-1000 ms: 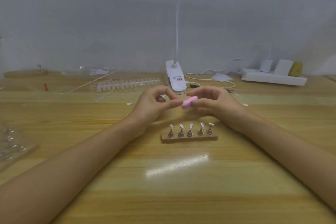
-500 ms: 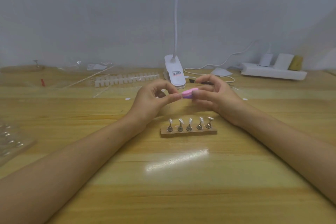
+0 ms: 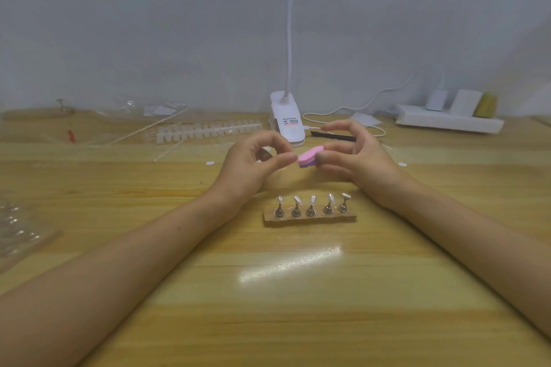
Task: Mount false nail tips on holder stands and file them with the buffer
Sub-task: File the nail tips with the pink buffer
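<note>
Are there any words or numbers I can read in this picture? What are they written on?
No text here can be read.
Label on the white lamp clip: dark print above a reddish line, too blurred to read.
White slip in the clear wrapping at the back left: too small to tell whether it has print.
Pink buffer: no print visible.
Power strip: no print visible.

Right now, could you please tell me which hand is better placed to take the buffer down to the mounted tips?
Right, probably. The right hand pinches the pink buffer in its grip, just beyond the holder stands. The left hand only meets the buffer's other end with a fingertip.
</note>
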